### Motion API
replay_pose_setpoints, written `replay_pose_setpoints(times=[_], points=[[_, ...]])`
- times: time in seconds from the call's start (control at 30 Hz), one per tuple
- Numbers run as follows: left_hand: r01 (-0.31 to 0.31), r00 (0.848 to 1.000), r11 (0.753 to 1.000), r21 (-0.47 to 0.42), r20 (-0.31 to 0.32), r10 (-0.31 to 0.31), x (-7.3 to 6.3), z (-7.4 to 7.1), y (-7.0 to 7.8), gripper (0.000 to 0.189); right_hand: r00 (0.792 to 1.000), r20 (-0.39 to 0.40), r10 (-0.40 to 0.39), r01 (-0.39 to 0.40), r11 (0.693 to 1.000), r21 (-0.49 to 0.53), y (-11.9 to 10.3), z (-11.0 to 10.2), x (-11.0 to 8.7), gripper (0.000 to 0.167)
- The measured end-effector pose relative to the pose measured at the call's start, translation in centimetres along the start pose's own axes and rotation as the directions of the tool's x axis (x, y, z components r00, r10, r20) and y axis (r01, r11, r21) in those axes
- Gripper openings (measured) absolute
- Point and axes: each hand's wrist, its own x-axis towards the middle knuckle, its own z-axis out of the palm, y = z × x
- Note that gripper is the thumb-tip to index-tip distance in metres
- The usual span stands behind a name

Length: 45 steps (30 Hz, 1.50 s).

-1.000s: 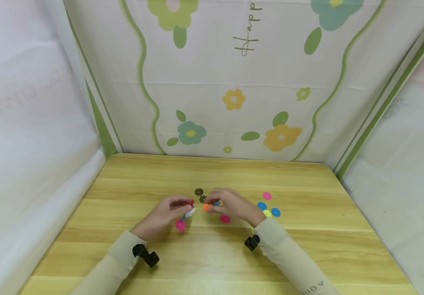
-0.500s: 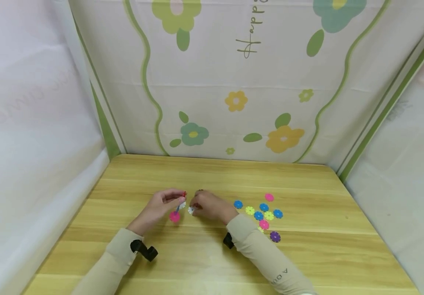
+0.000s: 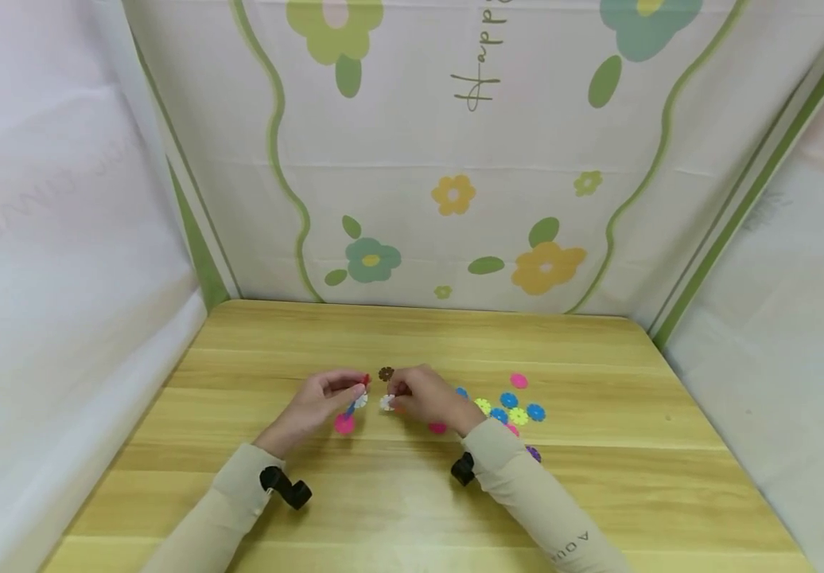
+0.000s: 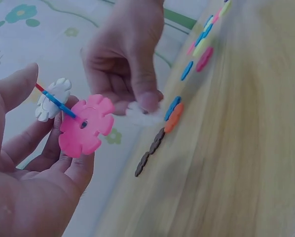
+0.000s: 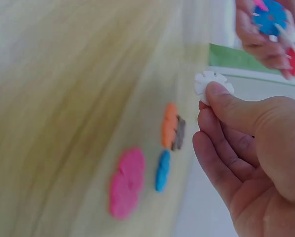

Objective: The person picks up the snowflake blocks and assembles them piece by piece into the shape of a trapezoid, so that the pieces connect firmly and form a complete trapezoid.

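Note:
My left hand [image 3: 319,404] holds a small assembly of slotted plastic snowflake discs. In the left wrist view a pink disc [image 4: 91,116] faces the camera, joined to a blue disc [image 4: 63,107] seen edge-on. A white disc [image 4: 61,88] and a red disc [image 4: 40,87] sit further along it, the red one at the thumb. To the right, my right hand [image 3: 426,395] pinches a loose white disc [image 5: 205,81] between thumb and curled fingers, raised off the table and apart from the assembly.
Brown discs [image 4: 157,140], an orange disc [image 4: 174,118] and a blue disc [image 4: 172,106] lie flat near the right hand. Further right are scattered pink [image 3: 519,380], blue [image 3: 536,412], yellow [image 3: 518,416] and purple discs [image 3: 534,454]. A flowered curtain [image 3: 398,159] stands behind the wooden table [image 3: 398,509].
From over the orange and blue discs, my right hand has moved left and come up with a white disc, then shifted slightly back right. The left hand keeps its assembly in about the same place.

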Motion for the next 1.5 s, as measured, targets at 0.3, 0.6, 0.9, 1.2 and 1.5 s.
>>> replay_pose_setpoints(times=[0.3,0.6,0.9,1.2,1.5], points=[[-0.04,0.996,0.999,-0.007,0.077,0.04,0.5,1.5,0.1,0.052,0.991,-0.103,0.089,-0.069,0.981,0.183,0.0,-3.6,-3.5,0.006],[-0.063,0.991,0.998,0.01,0.118,0.062,1.0,2.9,0.6,0.047,0.965,-0.252,0.073,-0.008,0.968,0.252,-1.6,-5.7,-5.8,0.007],[-0.105,0.981,0.994,0.026,0.17,0.099,1.0,3.8,0.8,0.041,0.956,-0.292,0.014,0.058,0.97,0.237,-2.0,-4.8,-6.6,0.007],[-0.123,0.976,0.992,0.028,0.186,0.116,1.1,4.0,0.6,0.034,0.958,-0.287,0.003,0.071,0.967,0.246,-1.9,-4.2,-6.8,0.007],[-0.214,0.97,0.967,0.14,0.15,0.193,0.9,4.7,0.8,0.03,0.966,-0.257,-0.017,0.077,0.972,0.224,-1.7,-3.7,-6.9,0.011]])
